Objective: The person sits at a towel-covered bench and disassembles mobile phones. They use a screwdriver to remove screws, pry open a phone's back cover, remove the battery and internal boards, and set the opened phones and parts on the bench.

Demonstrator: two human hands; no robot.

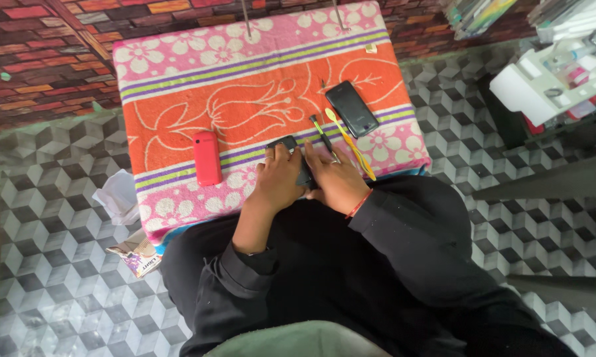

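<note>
Gripping a dark phone at the towel's near edge

Both hands meet on a small dark phone [291, 155] lying on the towel [245, 86] near its front border; the left hand [279, 177] lies over the phone's left side with fingers curled down on it, the right hand [334, 178] presses in from the other side, fingers closed against it, a red thread at the wrist; most of the phone is hidden under them. Just beyond the right fingers lie a dark screwdriver [322, 135] and a yellow tool [351, 144], side by side, slanting; past those rests a black phone [351, 109], face up. Left of the hands, apart, a red phone [207, 157] lies upright on the towel's stripes. On the tiled floor [67, 218] beside the towel sits crumpled paper [118, 195].
</note>
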